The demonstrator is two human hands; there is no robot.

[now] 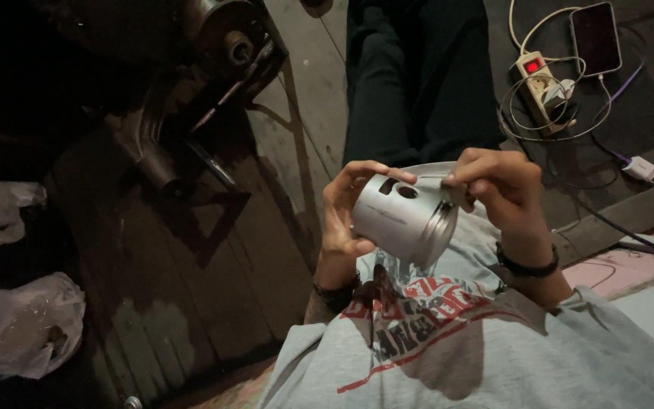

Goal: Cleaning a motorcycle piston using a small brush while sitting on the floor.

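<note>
Both hands' fingers [357, 176] pinch a metal piston [405, 216]; power strip [539, 82], phone [595, 38] lie well beyond.

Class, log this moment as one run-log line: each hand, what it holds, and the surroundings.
left hand: grips metal piston | right hand: fingertips pinch at piston's ringed end | nearby: power strip, phone

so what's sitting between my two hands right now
In the head view, a silver metal piston lies between the left hand and the right hand; both touch it.
</note>
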